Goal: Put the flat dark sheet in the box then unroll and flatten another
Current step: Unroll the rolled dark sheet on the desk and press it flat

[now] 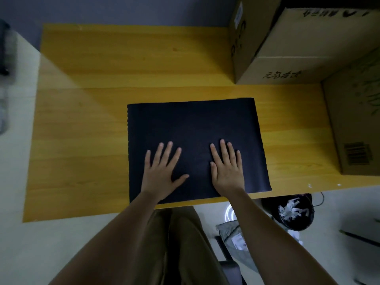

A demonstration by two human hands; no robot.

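A flat dark sheet lies spread on the yellow wooden table, reaching the table's near edge. My left hand rests palm down on the sheet's near left part, fingers spread. My right hand lies flat on the near right part, fingers together and pointing away. Neither hand holds anything. Cardboard boxes stand at the right: one at the far right corner and another along the right edge. No rolled sheet is visible.
A third, narrower cardboard box stands behind the far one. Below the table's near right edge is a dark bin with white scraps. A grey bag lies on the floor. My legs are under the table edge.
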